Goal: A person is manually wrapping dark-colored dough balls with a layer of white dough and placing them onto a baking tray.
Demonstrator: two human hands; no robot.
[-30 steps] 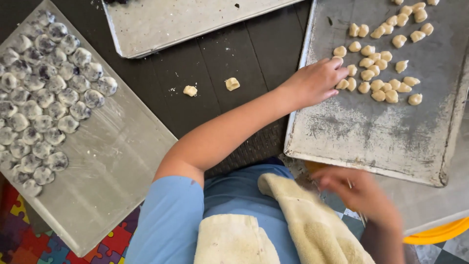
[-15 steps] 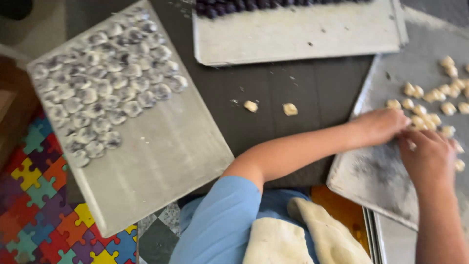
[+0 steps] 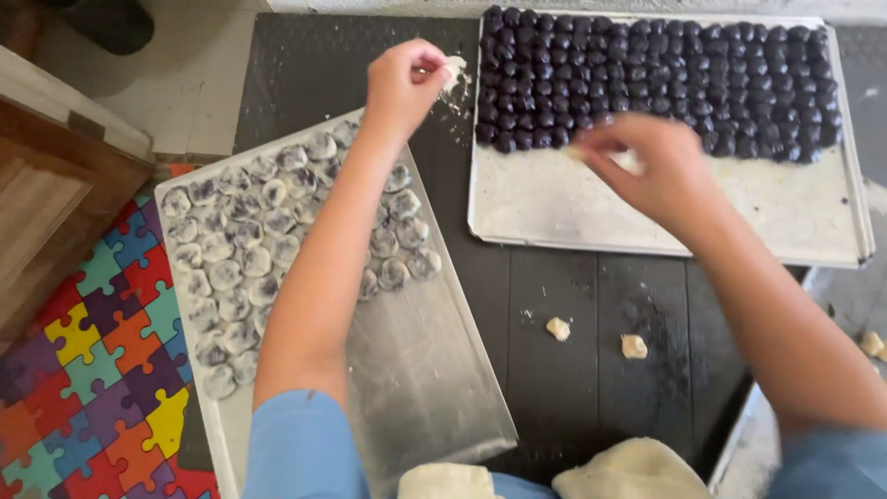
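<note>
Dough piece (image 3: 454, 67), upper centre of the frame, sits pinched in our left hand (image 3: 402, 85). Our right hand (image 3: 647, 166), fingers curled and blurred, hovers over the dark balls (image 3: 647, 79) on the upper-right tray (image 3: 665, 222); whether it grips anything we cannot tell. Wrapped balls (image 3: 268, 240) cover about half the left tray (image 3: 434, 388); many dark balls remain unwrapped.

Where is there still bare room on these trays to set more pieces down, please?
The near strip of the far tray, below the dark balls, is bare. So is the left tray's near right corner. Its upper half is crowded with wrapped pieces.
</note>
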